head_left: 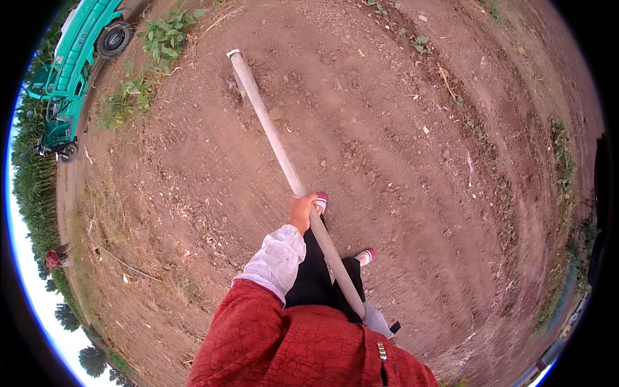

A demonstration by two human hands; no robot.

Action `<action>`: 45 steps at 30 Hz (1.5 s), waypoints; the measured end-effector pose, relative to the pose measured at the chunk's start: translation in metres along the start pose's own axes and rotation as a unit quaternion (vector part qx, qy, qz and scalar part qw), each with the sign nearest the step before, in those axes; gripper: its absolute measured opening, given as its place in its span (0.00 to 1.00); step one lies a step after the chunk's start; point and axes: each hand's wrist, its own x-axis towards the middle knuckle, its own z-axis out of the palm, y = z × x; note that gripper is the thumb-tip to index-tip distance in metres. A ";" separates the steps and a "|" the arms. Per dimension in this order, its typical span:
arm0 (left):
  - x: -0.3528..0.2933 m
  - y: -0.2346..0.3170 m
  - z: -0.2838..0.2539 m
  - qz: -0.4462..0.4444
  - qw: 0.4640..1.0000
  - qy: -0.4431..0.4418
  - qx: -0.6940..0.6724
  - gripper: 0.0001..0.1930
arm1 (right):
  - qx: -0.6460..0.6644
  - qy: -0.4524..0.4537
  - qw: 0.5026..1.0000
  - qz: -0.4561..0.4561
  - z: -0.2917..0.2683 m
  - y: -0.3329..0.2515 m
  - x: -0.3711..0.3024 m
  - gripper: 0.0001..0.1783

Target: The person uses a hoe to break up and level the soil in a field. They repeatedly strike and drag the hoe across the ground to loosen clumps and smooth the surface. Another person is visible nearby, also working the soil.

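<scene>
- Pale wood, long and straight, forms the handle (274, 138) of a tool, slanting over bare soil from far left of centre to the wearer's waist.
- At its far end, a short piece (239, 82) angles off beside the handle, close to the ground; its exact shape is hard to tell.
- The left hand (301, 211) holds the handle around its middle, the fingers clamped on the wood.
- The right hand is out of sight near the handle's lower end, so whether its fingers are apart or together cannot be told; only a pale right sleeve (376, 320) shows there.
- A pale cuff (278, 255) covers the left forearm, below it a textured red jacket (293, 338).
- Black trousers (311, 258) and two red-and-white shoes (367, 257) stand under the handle.
- Brown soil (400, 148), crumbly and scattered with dry bits, spreads all round.
- Leafy green plants (164, 40) grow at upper left, near a teal vehicle (72, 71).
- Far left, a person (53, 259) in red appears small.
</scene>
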 end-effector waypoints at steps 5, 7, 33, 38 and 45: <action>-0.016 -0.007 -0.018 -0.052 0.997 0.007 -0.062 0.06 | -0.037 0.009 0.999 0.021 -0.020 -0.012 -0.011 0.23; -0.023 -0.018 -0.035 -0.089 0.993 0.019 -0.082 0.05 | -0.061 0.015 0.997 0.039 -0.020 -0.012 -0.016 0.23; 0.085 0.064 -0.032 0.007 0.997 -0.001 -0.073 0.05 | -0.092 0.075 0.991 -0.055 -0.024 -0.082 0.089 0.20; 0.065 0.064 -0.038 -0.013 0.994 -0.009 -0.104 0.05 | -0.151 0.044 0.988 -0.008 -0.028 -0.088 0.054 0.20; 0.048 0.045 -0.038 -0.008 0.997 0.005 -0.076 0.04 | -0.099 0.061 0.992 -0.046 -0.026 -0.070 0.037 0.21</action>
